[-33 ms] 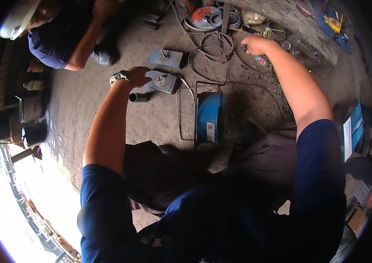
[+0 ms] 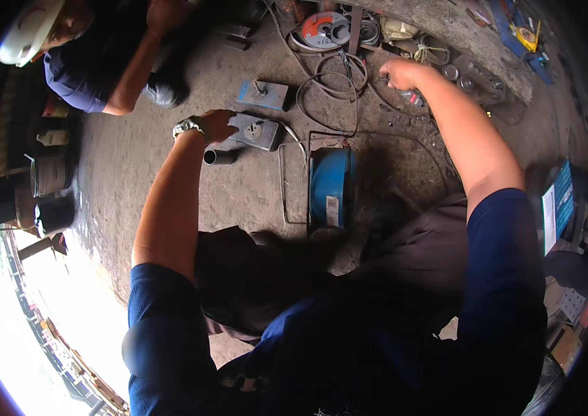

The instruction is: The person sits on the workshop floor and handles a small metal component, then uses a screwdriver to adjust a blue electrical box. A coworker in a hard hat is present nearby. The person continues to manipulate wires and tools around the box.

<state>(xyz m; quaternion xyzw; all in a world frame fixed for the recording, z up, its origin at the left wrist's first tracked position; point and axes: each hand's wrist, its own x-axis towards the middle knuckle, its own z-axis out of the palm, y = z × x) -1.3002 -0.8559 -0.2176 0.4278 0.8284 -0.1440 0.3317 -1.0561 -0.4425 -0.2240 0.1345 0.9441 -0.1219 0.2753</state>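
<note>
My left hand [image 2: 220, 126], with a metal-band watch on its wrist, is at the left edge of a grey metal plate [image 2: 265, 136]. Its fingers look closed on that edge, though shadow hides part of them. A round fitting with holes [image 2: 254, 129] sits on top of the plate. Just below the hand, a short dark pipe piece [image 2: 220, 157] lies on the floor. Farther right, my right hand [image 2: 405, 73] has its fingers curled together; whatever they hold cannot be made out. Beside it lies a small red-and-white item [image 2: 415, 100].
A second plate with an upright stud [image 2: 263, 94] lies beyond the first. Coiled cable [image 2: 335, 76] spreads near an orange-and-grey disc [image 2: 323, 29]. A blue curved metal housing [image 2: 330, 187] stands before my legs within a bent rod frame [image 2: 282, 182]. A helmeted person [image 2: 82, 76] is at upper left.
The grey plate at my left hand has shifted slightly nearer, and its top looks brighter. My right hand stays in nearly the same place, its fingers slightly shifted.
</note>
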